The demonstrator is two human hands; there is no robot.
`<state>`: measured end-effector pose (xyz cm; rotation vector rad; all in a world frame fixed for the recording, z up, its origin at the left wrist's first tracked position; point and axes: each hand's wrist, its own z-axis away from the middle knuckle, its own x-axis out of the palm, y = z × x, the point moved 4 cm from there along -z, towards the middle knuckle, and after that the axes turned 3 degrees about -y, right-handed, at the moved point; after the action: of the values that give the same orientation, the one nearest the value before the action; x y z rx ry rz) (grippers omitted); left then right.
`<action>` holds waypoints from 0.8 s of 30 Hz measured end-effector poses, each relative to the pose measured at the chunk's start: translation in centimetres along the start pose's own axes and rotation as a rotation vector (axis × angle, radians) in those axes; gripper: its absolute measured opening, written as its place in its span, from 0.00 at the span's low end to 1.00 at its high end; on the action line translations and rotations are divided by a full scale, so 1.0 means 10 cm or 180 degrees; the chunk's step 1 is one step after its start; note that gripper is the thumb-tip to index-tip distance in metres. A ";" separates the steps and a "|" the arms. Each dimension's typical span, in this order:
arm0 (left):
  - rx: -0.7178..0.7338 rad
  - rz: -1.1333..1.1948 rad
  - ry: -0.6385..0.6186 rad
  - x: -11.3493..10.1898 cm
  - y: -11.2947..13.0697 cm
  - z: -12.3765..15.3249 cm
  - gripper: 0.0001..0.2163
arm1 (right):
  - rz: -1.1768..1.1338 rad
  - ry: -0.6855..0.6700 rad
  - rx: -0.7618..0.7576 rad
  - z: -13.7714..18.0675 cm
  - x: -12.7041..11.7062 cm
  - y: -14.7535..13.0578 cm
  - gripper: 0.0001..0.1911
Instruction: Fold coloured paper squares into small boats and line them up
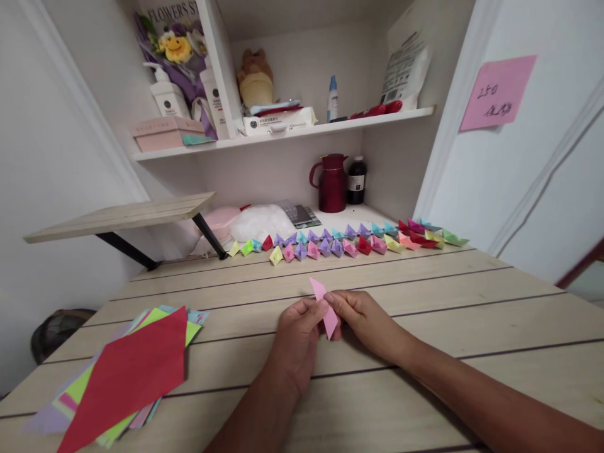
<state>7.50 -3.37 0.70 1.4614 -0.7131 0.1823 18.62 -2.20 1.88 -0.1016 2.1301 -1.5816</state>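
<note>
Both of my hands pinch a folded pink paper piece [324,307] just above the wooden table [425,314]. My left hand [298,340] grips its left side with fingertips closed. From the right, my right hand [365,319] holds it between thumb and fingers. The paper stands up as a narrow pointed strip between the fingertips. Beyond it, a row of several small folded paper boats [349,242] in many colours lines the far edge of the table.
A stack of coloured paper sheets with a red sheet on top [127,374] lies at the near left. A raised wooden shelf board [123,217] juts out at the back left. A red jug [333,182], a dark bottle [357,180] and plastic bags stand behind the boats.
</note>
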 end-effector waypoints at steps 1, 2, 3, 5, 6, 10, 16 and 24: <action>-0.0007 0.0009 -0.0008 0.00 -0.01 0.00 0.12 | 0.0062 0.0029 0.0021 0.01 0.00 -0.01 0.24; -0.0014 0.0017 -0.0022 0.00 -0.02 -0.01 0.12 | 0.0123 0.0070 0.0037 0.01 0.00 -0.01 0.22; -0.0010 0.0019 -0.0033 0.00 -0.03 -0.01 0.13 | 0.0183 0.0109 0.0047 0.02 0.00 -0.02 0.22; 0.0023 -0.0036 -0.0018 -0.01 -0.04 -0.01 0.13 | 0.0217 0.0188 0.0056 0.03 0.00 -0.02 0.22; 0.0056 -0.0124 0.0024 -0.03 -0.04 -0.01 0.13 | 0.0132 0.0240 0.0053 0.03 -0.01 -0.01 0.22; 0.0209 -0.0899 0.0463 -0.16 0.03 -0.03 0.11 | -0.0776 0.0212 0.0008 -0.01 -0.01 0.06 0.12; 0.0523 -0.2257 0.0709 -0.24 0.15 -0.04 0.06 | -0.0775 -0.0102 0.0053 -0.05 0.00 0.14 0.16; 0.1428 -0.3992 0.0383 -0.13 0.24 0.03 0.07 | -0.0229 0.0178 -0.0103 -0.04 -0.08 0.10 0.09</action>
<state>5.15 -2.89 2.01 2.0475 0.4530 -0.5675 19.41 -1.25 1.28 -0.1479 2.2185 -1.6083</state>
